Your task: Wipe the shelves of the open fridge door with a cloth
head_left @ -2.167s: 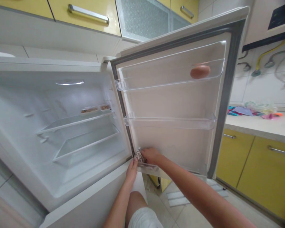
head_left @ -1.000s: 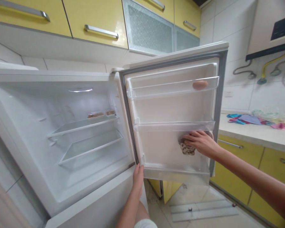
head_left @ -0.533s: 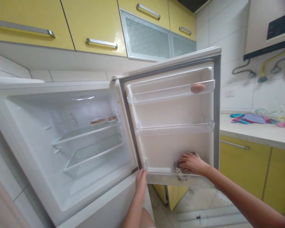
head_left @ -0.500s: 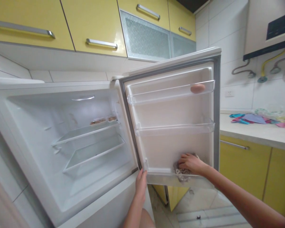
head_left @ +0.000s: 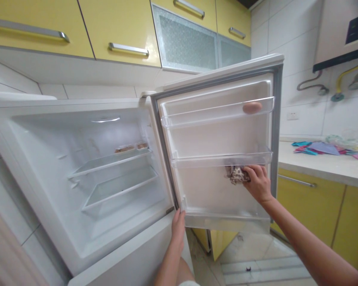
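Cloth (head_left: 237, 174) in right hand (head_left: 258, 183) now up under mid door shelf (head_left: 220, 159).

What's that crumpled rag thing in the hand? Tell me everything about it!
The cloth is a small bunched-up rag, pale with a dark brown mottled pattern, and looks soft. The right hand grips it and presses it against the white inner wall of the open fridge door, just under the middle clear door shelf. Part of it is hidden by the fingers.
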Demonstrator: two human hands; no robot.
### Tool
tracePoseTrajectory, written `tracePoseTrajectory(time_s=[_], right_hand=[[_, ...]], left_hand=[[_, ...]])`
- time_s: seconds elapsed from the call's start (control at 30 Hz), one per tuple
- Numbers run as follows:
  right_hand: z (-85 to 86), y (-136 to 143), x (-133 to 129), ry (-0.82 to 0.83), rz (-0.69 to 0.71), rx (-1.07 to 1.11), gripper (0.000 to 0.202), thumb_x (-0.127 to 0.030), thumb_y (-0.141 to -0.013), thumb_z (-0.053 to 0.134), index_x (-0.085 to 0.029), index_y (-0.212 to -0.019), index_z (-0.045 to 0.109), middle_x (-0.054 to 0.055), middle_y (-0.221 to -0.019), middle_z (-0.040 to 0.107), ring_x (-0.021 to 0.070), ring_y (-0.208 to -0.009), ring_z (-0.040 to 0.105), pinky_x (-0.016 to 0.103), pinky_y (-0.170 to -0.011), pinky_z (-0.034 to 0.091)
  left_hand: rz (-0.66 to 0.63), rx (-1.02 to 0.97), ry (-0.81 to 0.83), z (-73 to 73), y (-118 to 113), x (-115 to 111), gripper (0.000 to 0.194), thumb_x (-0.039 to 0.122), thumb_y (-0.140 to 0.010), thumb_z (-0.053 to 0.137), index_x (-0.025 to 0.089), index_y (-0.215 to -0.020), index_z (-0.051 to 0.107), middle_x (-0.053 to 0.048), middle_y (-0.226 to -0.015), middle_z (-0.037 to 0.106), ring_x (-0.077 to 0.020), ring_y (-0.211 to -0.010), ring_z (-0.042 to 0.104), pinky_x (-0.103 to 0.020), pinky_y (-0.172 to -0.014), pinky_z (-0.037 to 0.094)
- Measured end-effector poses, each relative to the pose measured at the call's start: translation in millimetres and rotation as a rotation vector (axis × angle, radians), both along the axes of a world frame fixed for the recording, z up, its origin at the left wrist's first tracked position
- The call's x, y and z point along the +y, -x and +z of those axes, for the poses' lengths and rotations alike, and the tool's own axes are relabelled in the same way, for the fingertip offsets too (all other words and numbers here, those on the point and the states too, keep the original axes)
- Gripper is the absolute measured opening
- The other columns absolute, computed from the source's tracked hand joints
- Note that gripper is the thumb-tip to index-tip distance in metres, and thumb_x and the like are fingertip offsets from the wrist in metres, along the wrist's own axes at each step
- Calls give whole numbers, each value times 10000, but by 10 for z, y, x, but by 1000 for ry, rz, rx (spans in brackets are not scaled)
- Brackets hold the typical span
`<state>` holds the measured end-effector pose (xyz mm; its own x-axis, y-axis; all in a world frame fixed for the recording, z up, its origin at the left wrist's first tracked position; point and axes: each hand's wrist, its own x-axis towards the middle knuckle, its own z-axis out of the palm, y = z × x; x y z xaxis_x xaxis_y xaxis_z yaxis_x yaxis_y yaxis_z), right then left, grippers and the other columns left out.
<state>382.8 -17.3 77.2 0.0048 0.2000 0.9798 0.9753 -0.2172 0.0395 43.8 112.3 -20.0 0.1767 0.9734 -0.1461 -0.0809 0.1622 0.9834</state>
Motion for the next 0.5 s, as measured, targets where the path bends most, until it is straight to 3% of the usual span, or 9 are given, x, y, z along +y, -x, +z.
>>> tracePoseTrajectory(time_s=[0.13, 0.3, 0.37, 0.5], right_hand=[[-52, 174, 140, -43, -40, 78, 317, -94, -795, 619, -223, -1082, 655, 91, -1090, 630, 262, -1029, 529, 360, -876, 504], [-15, 608, 474, 147, 83, 87, 414, -120, -874, 564, -239, -1266, 623, 94, -1271, 643, 267, -1144, 518, 400, -990, 446], [-3, 805, 623, 285, 141, 64, 412, -160, -925, 538, -261, -1318, 606, 88, -1349, 630, 274, -1210, 497, 415, -1009, 419], [-125, 1143, 865, 783, 327, -118, 396, -232, -996, 460, -258, -1375, 571, 116, -1430, 589, 276, -1274, 479, 437, -1013, 405]], left_hand=[[-9, 14, 63, 64, -25, -41, 510, 393, -901, 559, 268, -1394, 588, -81, -1426, 639, -293, -1304, 590, -422, -1022, 490], [10, -3, 105, 74, -78, -70, 568, 402, -895, 544, 272, -1447, 519, -88, -1443, 620, -289, -1299, 589, -402, -954, 515], [18, -13, 115, 58, -104, -73, 576, 408, -899, 524, 288, -1462, 489, -79, -1451, 612, -278, -1305, 583, -391, -929, 521], [26, -30, 115, 28, -136, -71, 545, 419, -902, 507, 318, -1437, 497, -66, -1437, 619, -263, -1279, 597, -381, -906, 523]])
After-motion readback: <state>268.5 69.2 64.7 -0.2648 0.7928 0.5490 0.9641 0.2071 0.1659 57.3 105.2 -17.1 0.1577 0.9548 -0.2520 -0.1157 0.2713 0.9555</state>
